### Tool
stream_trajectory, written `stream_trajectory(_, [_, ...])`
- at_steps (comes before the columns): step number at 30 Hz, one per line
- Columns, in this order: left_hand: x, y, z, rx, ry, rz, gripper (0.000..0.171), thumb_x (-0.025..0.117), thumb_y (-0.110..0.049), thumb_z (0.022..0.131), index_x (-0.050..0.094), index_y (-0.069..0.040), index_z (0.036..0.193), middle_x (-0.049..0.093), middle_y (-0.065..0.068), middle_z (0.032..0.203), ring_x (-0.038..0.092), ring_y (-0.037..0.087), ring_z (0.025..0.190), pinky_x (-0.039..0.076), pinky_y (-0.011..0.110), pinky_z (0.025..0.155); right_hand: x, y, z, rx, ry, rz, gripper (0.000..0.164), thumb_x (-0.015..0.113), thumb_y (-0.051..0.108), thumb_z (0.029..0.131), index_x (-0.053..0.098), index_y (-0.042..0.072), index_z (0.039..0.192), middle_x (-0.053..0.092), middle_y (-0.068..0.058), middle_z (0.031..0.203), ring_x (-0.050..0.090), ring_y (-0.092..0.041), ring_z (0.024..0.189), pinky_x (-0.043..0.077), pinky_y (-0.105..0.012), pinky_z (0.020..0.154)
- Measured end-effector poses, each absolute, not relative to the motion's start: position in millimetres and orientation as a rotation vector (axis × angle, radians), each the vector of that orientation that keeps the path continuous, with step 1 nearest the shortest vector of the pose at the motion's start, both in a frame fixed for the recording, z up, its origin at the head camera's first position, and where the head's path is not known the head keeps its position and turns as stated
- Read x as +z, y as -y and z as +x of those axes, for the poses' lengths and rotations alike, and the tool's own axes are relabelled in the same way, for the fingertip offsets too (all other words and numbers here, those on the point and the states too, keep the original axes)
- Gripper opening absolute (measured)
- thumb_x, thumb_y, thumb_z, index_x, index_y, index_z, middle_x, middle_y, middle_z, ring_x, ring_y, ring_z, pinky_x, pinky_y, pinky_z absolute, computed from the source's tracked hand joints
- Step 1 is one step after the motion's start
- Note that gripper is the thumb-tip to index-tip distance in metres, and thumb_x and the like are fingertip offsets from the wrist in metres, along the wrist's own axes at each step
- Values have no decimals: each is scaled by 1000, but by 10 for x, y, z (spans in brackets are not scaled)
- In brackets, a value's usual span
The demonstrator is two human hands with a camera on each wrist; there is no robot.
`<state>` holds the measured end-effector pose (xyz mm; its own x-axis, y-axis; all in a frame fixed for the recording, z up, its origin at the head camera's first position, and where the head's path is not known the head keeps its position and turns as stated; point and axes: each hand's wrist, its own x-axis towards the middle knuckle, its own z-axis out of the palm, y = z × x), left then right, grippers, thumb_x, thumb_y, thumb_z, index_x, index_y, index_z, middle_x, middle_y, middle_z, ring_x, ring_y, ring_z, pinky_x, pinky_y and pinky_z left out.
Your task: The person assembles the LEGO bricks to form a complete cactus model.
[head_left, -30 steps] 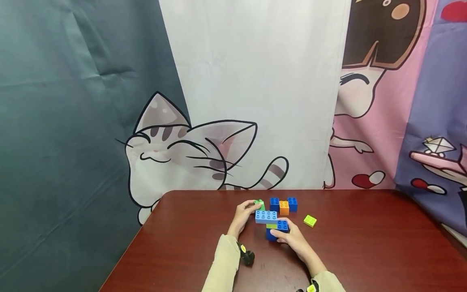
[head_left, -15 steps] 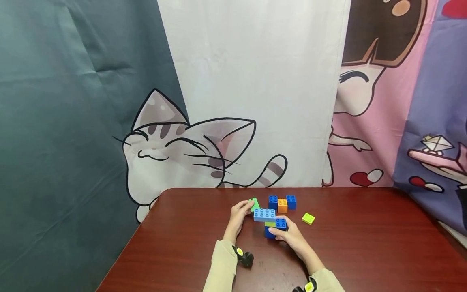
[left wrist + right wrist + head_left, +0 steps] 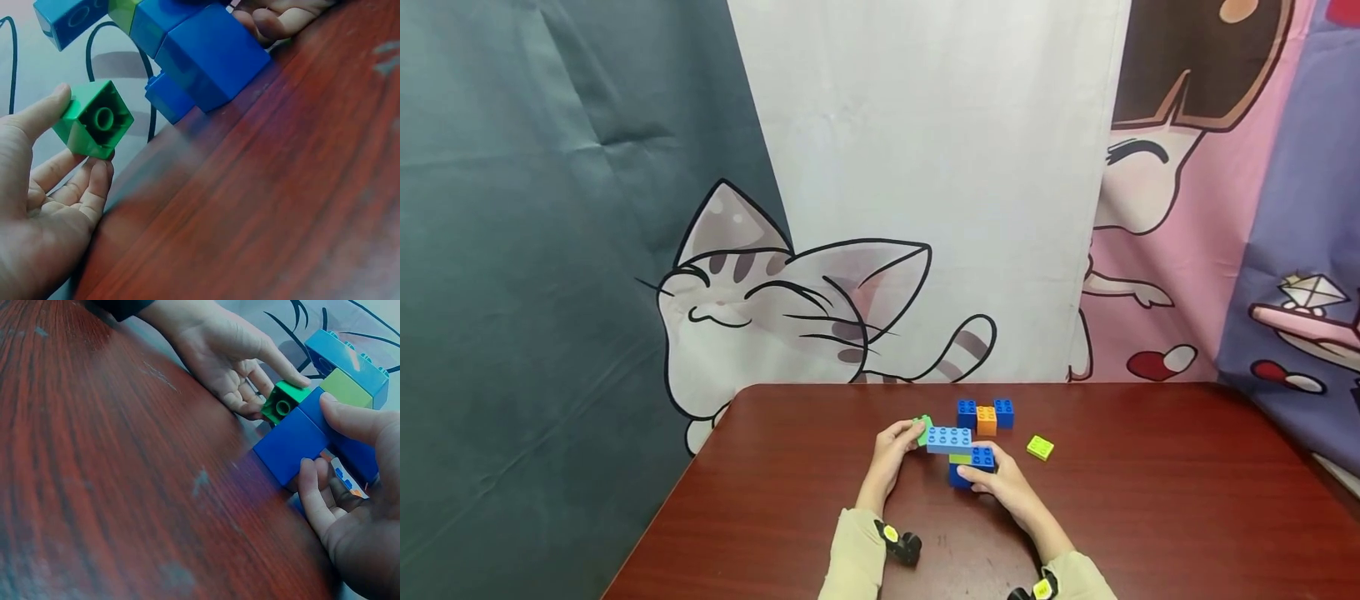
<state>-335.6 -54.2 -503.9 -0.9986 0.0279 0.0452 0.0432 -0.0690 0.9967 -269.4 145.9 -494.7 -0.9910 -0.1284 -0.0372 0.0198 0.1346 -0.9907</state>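
Green brick (image 3: pixel 94 120), pinched by left hand (image 3: pixel 889 454), has come nearer the person, to the left end of light-blue brick (image 3: pixel 949 440) above dark-blue base (image 3: pixel 290 447) that right hand (image 3: pixel 1002 482) grips; apparently not yet joined.

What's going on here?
A person has a brick stack in hand at a wooden table. The right hand grips its dark-blue base, topped by a lime middle brick and a light-blue brick overhanging to the left. The left hand pinches a green block, not attached to the stack. Farther back stand an orange brick and two blue bricks; a loose lime-green brick lies to the right.
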Motion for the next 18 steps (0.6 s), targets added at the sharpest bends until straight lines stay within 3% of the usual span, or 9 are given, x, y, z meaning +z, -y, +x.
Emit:
stream_trajectory(8, [-5005, 612, -3237, -2433, 2033, -124, 35, 65, -21, 93, 62, 6, 116, 66, -3, 89, 61, 6, 73, 52, 23, 73, -4965, -1454, -2670, -1987, -2276, -119, 52, 68, 19, 91, 44, -1, 133, 62, -22, 120, 62, -18, 91, 56, -27, 73])
stream_trajectory(18, [-4790, 653, -3214, -2506, 2016, -223, 38, 65, -23, 94, 57, 3, 121, 65, -4, 78, 65, 9, 60, 54, 20, 60, -4966, -1471, -2681, -1977, -2282, -121, 52, 68, 20, 92, 44, -1, 133, 61, -23, 121, 61, -19, 92, 57, -29, 75])
